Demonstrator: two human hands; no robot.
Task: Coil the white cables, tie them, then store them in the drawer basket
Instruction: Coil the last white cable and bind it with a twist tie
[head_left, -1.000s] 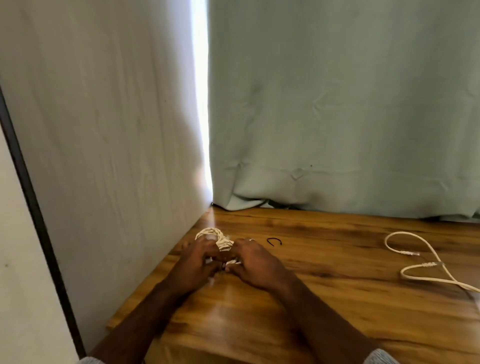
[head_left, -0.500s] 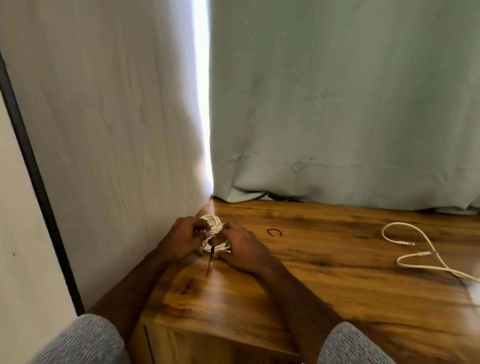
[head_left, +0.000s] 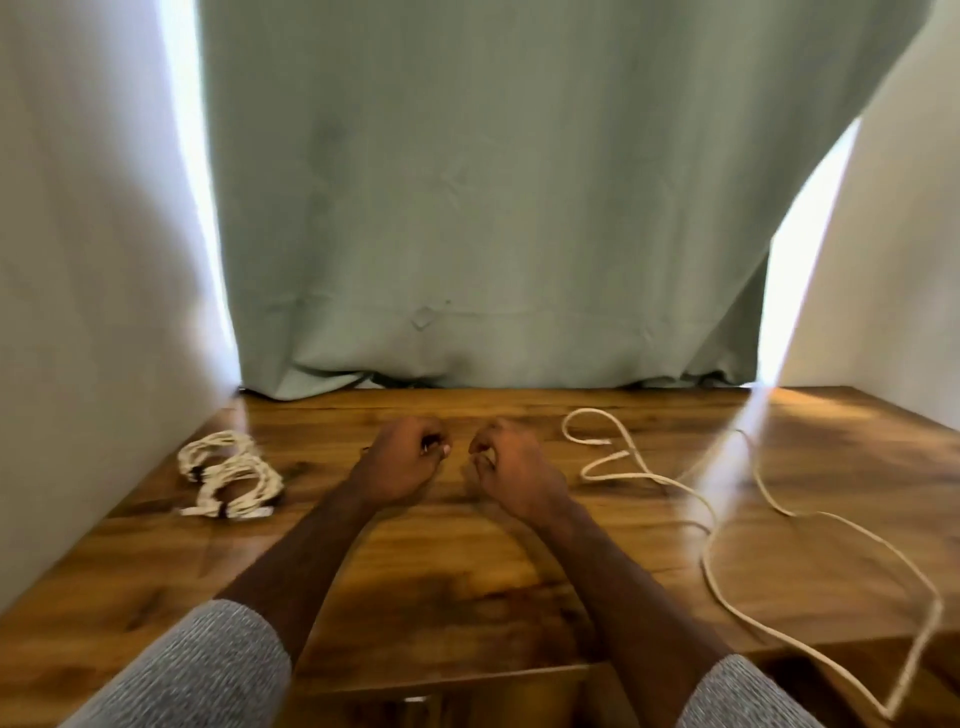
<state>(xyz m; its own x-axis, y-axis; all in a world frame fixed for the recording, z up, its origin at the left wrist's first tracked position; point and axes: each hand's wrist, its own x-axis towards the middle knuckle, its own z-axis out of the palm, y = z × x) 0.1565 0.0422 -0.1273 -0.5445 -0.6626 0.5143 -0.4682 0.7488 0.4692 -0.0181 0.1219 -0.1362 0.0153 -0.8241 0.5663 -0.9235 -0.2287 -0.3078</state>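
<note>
**Presently: two coils at the left, one cable loose at the right, both hands mid-table**

Presently your left hand (head_left: 402, 460) and right hand (head_left: 511, 467) sit side by side over the middle of the wooden table (head_left: 467, 582), close together but not touching. Both hands have the fingers curled inward, knuckles toward the curtain. Something small and dark shows at the fingertips of your left hand; the picture is too blurred to say what it is or whether you are pinching it. Your right hand's fingers are curled in the same way, and I cannot tell whether they hold anything. Neither hand touches a cable.

The coiled white cables (head_left: 228, 475) lie on the table at your left, just beside the pale wall panel (head_left: 93, 312). Two bundles are visible, one behind the other and touching, each with a dark band across it. They are well apart from your left hand.

The loose white cable (head_left: 717, 525) lies uncoiled on the right half of the table. One end forms open loops near your right hand; the rest runs in wide curves toward the near right edge and hangs over it.

A green curtain (head_left: 493, 208) hangs behind the table, its hem resting at the far edge. Grey sleeves (head_left: 208, 670) cover both of your forearms at the bottom of the view. No drawer basket can be made out with certainty.
</note>
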